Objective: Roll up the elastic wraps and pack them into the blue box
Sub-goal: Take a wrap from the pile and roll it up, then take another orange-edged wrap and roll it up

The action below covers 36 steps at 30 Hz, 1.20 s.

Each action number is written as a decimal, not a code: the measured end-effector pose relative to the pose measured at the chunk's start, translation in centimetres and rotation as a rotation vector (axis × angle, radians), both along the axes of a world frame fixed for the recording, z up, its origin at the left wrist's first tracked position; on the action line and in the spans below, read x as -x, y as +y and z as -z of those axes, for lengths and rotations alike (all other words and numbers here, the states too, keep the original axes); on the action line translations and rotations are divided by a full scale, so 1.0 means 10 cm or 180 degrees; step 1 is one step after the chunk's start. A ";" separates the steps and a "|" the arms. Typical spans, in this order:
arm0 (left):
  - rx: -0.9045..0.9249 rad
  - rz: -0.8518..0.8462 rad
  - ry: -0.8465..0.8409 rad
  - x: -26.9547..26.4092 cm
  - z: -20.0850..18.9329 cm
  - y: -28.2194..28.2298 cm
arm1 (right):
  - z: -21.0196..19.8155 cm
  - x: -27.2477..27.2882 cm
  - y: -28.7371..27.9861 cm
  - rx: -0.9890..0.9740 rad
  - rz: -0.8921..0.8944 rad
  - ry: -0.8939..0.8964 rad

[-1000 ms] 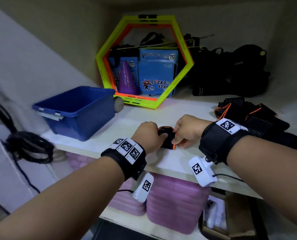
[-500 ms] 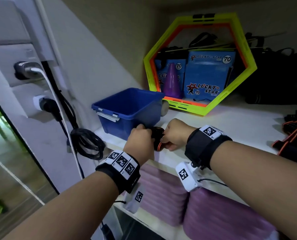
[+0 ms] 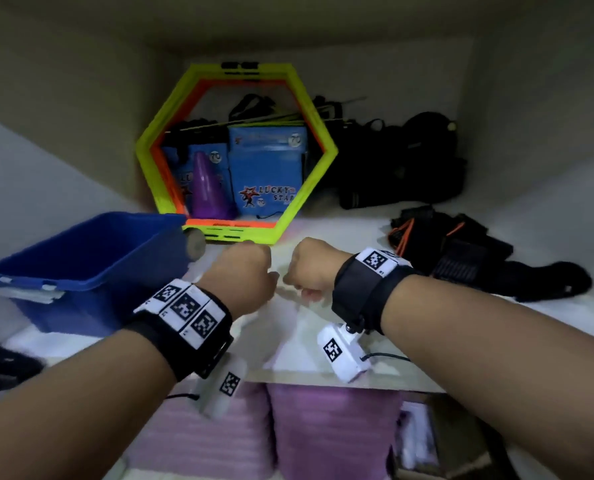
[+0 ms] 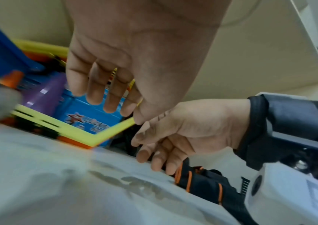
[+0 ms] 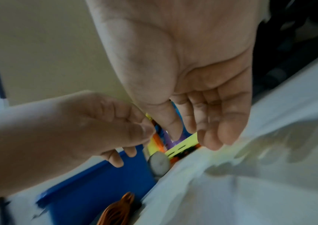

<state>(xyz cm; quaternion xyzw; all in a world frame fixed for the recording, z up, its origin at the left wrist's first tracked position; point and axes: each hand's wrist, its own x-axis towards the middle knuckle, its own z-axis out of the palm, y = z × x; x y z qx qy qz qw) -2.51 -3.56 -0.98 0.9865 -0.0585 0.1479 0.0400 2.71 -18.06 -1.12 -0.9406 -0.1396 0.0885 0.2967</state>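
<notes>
The blue box [image 3: 98, 306] stands at the shelf's left end, its inside partly hidden by its near wall. My left hand [image 3: 245, 271] and right hand [image 3: 309, 268] hover side by side over the white shelf [image 3: 323, 327], just right of the box. In the wrist views the left hand [image 4: 104, 97] and right hand [image 5: 202, 134] hold nothing, fingers loose. A rolled wrap [image 5: 118, 211] with an orange-edged end shows low against the blue box [image 5: 96, 179]; I cannot tell if it touches it. Loose black-and-orange wraps [image 3: 462, 251] lie in a pile to the right, also visible behind the right hand [image 4: 206, 182].
A yellow-green hexagon ring [image 3: 316, 181] leans at the back, framing blue packs [image 3: 268, 168] and a purple cone [image 3: 207, 188]. Black bags [image 3: 410, 161] fill the back right. A grey round object [image 3: 195, 244] sits by the box. Purple mats [image 3: 323, 427] lie stacked under the shelf.
Both hands held the rolled wrap and carried it left to the blue box. Now they hold nothing and have drawn back to the middle of the shelf.
</notes>
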 end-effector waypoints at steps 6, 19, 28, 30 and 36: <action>0.0225 0.0632 0.0541 -0.55 0.01 -1.24 | -0.10 0.01 -1.41 0.0987 0.0689 -0.0734; 0.1121 0.0285 0.0881 -0.98 0.27 -2.07 | 0.23 -0.10 -2.12 0.1095 0.0680 -0.0754; 0.2524 0.0102 0.0761 -1.13 -0.01 -1.83 | -0.18 -0.29 -2.36 0.0283 0.0654 -0.0487; 0.2909 -0.0022 0.0621 -1.13 -0.10 -1.77 | -0.31 -0.32 -2.41 -0.0452 0.0881 -0.0467; 0.3590 -0.0097 0.0325 -1.09 -0.39 -1.50 | -0.73 -0.32 -2.30 -0.2456 0.1101 -0.0425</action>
